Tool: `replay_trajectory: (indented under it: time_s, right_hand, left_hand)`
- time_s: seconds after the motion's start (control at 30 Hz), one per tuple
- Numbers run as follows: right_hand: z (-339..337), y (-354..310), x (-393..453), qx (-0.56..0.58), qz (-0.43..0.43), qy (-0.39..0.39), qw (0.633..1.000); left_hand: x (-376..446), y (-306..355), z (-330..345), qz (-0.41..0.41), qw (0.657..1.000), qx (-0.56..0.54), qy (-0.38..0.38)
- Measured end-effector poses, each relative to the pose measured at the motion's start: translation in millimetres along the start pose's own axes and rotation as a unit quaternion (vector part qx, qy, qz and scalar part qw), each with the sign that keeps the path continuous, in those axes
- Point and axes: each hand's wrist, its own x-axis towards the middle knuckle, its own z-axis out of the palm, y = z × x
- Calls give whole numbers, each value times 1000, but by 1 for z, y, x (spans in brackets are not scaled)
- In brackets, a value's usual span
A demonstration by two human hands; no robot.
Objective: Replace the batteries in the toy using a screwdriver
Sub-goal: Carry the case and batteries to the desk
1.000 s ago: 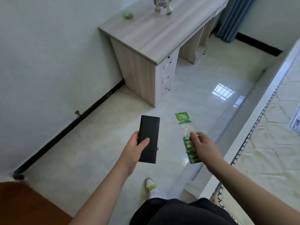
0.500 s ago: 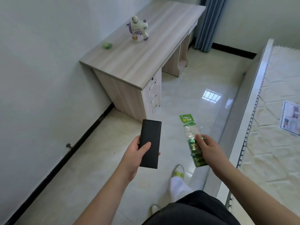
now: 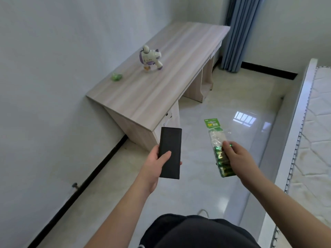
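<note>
Toy [image 3: 150, 58] and everything else here can be ranked by size, so start with the wooden desk [image 3: 161, 90], which runs along the left wall toward the far curtain [image 3: 238, 33]. A white bed frame with its mattress [image 3: 315, 140] fills the right side. On the desk's far-left part stands the white and purple toy, well apart from both hands and not yet touched. A small green object [image 3: 116, 76] lies near it, closer to the wall; what it is cannot be told.

Nearer, over the tiled floor, the left hand [image 3: 155, 163] grips a flat black case [image 3: 169, 155], thumb across its face and fingers wrapped behind. It probably holds the screwdriver, though nothing shows what is inside. The right hand [image 3: 238, 158] pinches a clear pack of green batteries [image 3: 219, 151] around its middle, the green header card pointing away from the person. Both items are held out in front at about the same height, which suits carrying them to the desk, where they can be set down beside the toy. As I judge it, the task is only at its fetching stage.
</note>
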Motion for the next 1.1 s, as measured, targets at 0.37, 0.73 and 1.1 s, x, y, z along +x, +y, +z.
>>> replay_trajectory:
  time_s: [0.37, 0.73, 1.1]
  right_hand:
    - [26, -55, 101, 41, 8, -5, 999]
    - [72, -133, 213, 45, -7, 1, 999]
    - [51, -178, 326, 48, -9, -8, 999]
  left_hand:
    - [106, 51, -18, -2, 1000, -27, 16]
    - [230, 127, -50, 19, 999, -9, -31]
    - [346, 176, 8, -4, 997, -23, -67]
